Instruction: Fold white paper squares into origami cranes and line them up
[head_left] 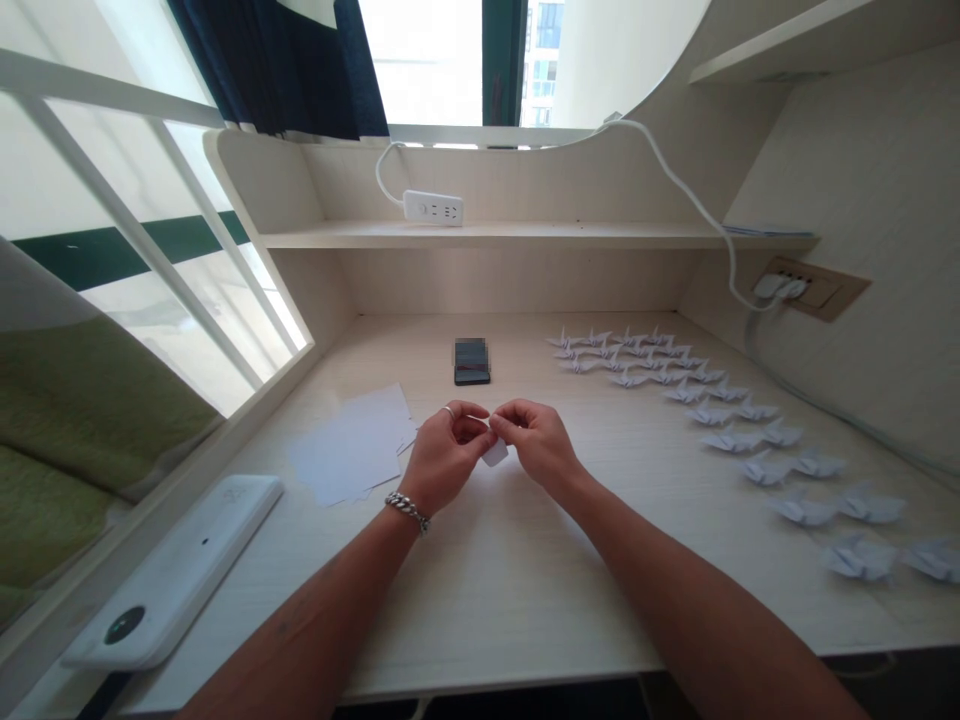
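Over the middle of the desk, my left hand (450, 445) and my right hand (536, 435) meet around a small piece of folded white paper (495, 453). Both hands pinch it between thumb and fingers, and most of it is hidden behind them. Its lower corner shows below the fingertips. Left of my left hand lies a loose spread of white paper sheets (349, 445). To the right, folded paper cranes (705, 412) stand in rows that run from the back of the desk to its front right corner.
A dark phone-like device (471, 362) lies beyond my hands. A long white device (180, 570) with a dark round dial rests along the left edge. On the shelf (525, 236) sits a white power strip (433, 208). A white cable (679, 180) runs to the wall socket (814, 288).
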